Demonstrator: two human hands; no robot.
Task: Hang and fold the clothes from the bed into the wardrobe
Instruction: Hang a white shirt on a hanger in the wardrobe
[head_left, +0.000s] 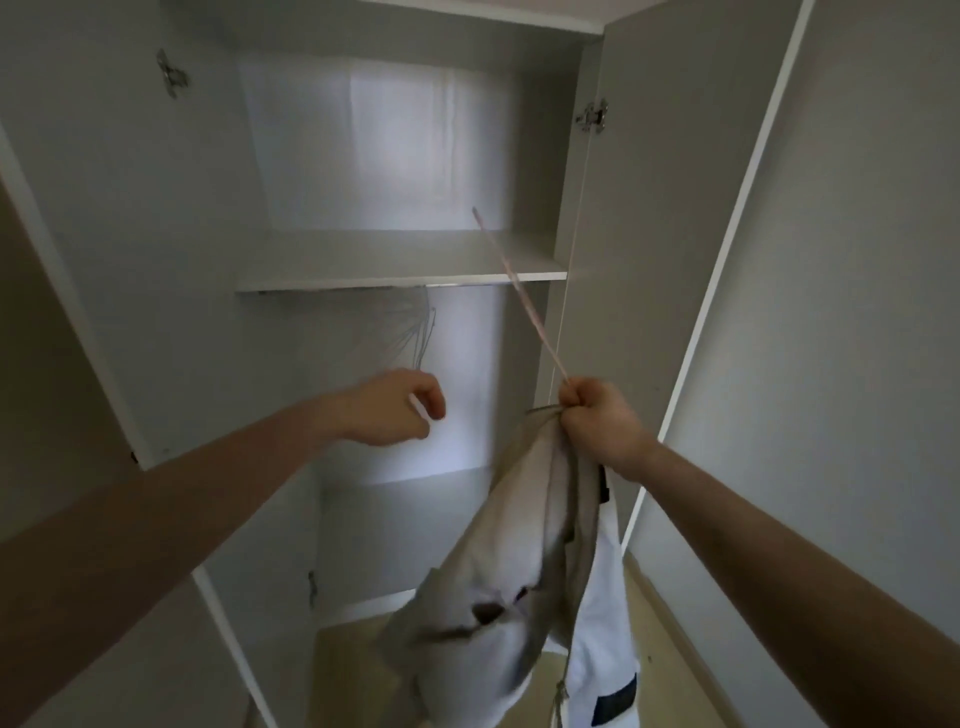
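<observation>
Head view: your right hand (597, 421) is fisted, its fingers (574, 402) curled tight around the bunched top of a beige garment (498, 587) and the lower end of a thin pinkish rod (519, 296), perhaps part of a hanger. That rod's long axis runs diagonally, pointing up and to the left, into the open wardrobe (156, 260) and across the front edge of its shelf (400, 283). The garment hangs straight down from your fist, long axis vertical, in front of the lower compartment. A white garment (602, 623) hangs just behind it. Your left hand (395, 408) reaches into the wardrobe, fingers loosely curled, holding nothing, just below a cluster of wire hangers (415, 338) under the shelf.
</observation>
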